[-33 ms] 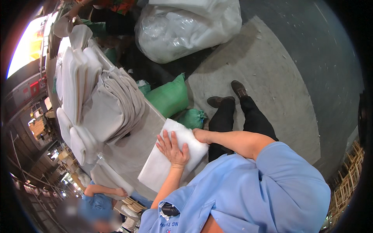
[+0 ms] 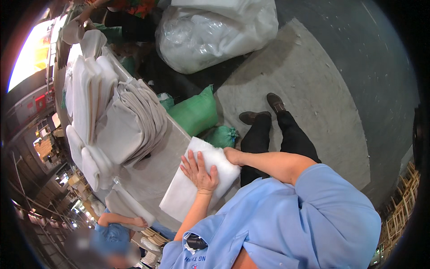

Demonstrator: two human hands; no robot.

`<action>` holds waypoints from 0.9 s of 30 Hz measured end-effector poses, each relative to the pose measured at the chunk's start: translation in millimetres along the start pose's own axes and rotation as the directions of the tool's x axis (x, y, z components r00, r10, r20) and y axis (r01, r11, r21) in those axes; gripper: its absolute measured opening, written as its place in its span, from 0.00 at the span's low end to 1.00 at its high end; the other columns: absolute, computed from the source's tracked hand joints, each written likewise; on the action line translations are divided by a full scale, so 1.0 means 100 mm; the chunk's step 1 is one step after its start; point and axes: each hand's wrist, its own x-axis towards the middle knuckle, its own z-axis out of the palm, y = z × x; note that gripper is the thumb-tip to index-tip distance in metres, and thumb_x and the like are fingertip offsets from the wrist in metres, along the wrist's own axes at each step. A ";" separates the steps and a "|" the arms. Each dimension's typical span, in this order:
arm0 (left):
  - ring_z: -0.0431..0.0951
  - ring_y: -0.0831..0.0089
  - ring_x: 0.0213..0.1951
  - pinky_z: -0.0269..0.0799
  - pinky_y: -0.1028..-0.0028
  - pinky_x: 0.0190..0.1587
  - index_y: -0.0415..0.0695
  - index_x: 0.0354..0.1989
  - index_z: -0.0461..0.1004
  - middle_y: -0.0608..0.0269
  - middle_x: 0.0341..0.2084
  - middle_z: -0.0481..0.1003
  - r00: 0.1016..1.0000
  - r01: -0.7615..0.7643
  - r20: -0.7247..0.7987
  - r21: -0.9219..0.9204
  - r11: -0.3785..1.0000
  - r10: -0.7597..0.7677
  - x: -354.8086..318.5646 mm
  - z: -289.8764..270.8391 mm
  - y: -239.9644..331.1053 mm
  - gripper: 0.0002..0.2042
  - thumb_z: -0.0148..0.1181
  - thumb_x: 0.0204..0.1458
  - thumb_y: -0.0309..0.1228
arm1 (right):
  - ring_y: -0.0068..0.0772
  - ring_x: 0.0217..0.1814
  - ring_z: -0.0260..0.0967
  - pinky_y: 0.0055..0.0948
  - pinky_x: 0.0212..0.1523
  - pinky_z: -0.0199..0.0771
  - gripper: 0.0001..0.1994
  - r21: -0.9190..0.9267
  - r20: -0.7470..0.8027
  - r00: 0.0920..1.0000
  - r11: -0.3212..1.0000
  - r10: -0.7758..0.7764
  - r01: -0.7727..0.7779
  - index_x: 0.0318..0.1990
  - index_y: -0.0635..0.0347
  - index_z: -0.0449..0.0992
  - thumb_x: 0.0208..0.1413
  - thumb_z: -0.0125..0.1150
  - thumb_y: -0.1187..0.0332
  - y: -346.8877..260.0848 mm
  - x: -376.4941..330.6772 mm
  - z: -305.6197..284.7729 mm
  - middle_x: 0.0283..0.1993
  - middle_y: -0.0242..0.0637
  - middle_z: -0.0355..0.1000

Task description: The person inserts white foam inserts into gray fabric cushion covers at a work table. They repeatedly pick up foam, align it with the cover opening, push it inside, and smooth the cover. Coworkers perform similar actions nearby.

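A white, fluffy folded sheet of wadding [image 2: 181, 197] lies at the near edge of the grey-white table. My left hand [image 2: 200, 172] rests flat on top of it, fingers spread and thumb apart. At the sheet's right edge, my right hand [image 2: 232, 156] is closed around the soft side; most of its fingers are hidden. Left of the sheet, on the table, stands a pile of folded greyish fabric pieces [image 2: 127, 127], with thick folded white padding [image 2: 85, 96] beyond it.
Green sacks [image 2: 197, 111] lie on the floor against the table [image 2: 168, 152]. A large clear plastic bag of white material [image 2: 215, 38] stands at the far side. At lower left, another person's arm [image 2: 121, 219] touches a rolled white sheet [image 2: 127, 201]. Wooden sticks [image 2: 401, 208] are at far right.
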 end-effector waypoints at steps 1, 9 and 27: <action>0.42 0.40 0.82 0.25 0.40 0.78 0.49 0.79 0.61 0.48 0.81 0.51 1.000 0.019 0.001 -0.005 1.000 -0.019 -0.02 0.00 0.04 0.37 0.52 0.64 0.54 | 0.36 0.35 0.81 0.49 0.38 0.79 0.13 -0.146 -0.065 0.982 0.975 -0.177 0.167 0.47 0.64 0.85 0.68 0.59 0.64 0.23 0.02 -0.05 0.44 0.42 0.85; 0.53 0.41 0.77 0.38 0.40 0.76 0.48 0.74 0.69 0.49 0.76 0.60 0.998 -0.042 0.046 0.031 0.999 0.040 0.32 -0.22 0.11 0.33 0.58 0.62 0.49 | 0.25 0.23 0.69 0.33 0.24 0.69 0.18 0.128 -0.249 0.961 0.987 0.123 -0.093 0.49 0.58 0.81 0.73 0.58 0.52 -0.40 -0.06 -0.49 0.29 0.32 0.74; 0.67 0.50 0.69 0.53 0.53 0.71 0.38 0.75 0.63 0.48 0.72 0.68 0.994 -0.015 -0.111 -0.021 1.000 0.013 0.47 0.02 -0.05 0.35 0.58 0.59 0.40 | 0.33 0.40 0.80 0.39 0.43 0.82 0.20 0.283 -0.146 0.979 0.954 0.144 -0.098 0.54 0.64 0.83 0.71 0.61 0.54 -1.14 0.18 0.08 0.46 0.41 0.83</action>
